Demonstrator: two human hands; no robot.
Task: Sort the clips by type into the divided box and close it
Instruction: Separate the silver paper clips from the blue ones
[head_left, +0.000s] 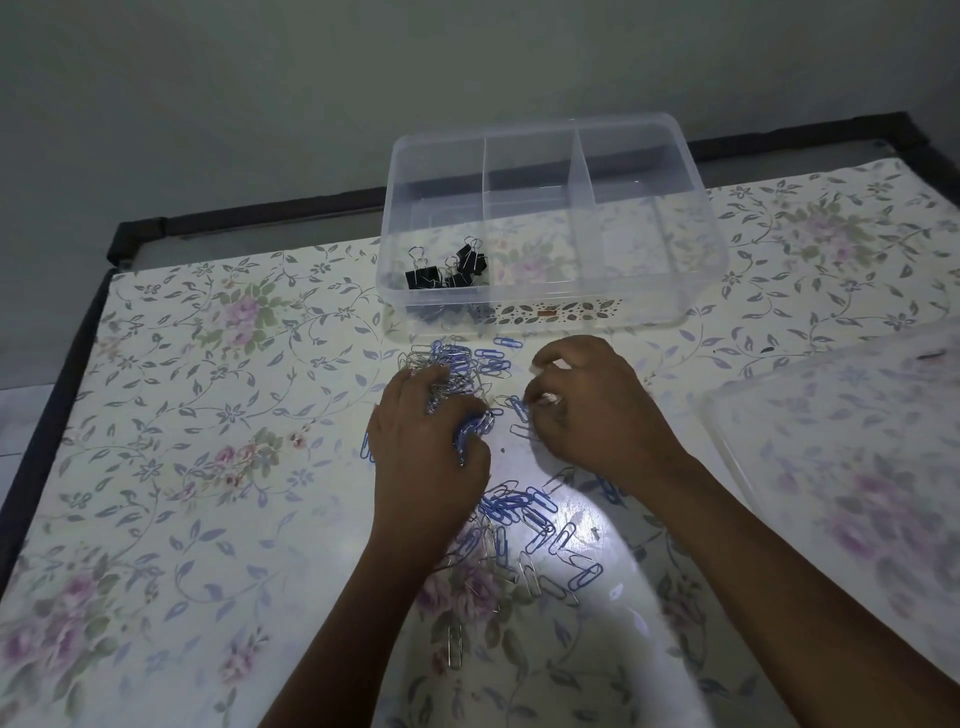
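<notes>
In the left grip (427, 447), bunched paper clips (470, 430).

Paper clips (511, 512) blue and silver; binder clips (451, 270) black; box (696, 218) clear; tablecloth (208, 415) cream, lilac floral.

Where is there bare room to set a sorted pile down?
Bare: the table well left of the left hand, out to its edge, and the strip between box and lid. Crowded: paper clips from the box front, past the right hand, down between the forearms.
</notes>
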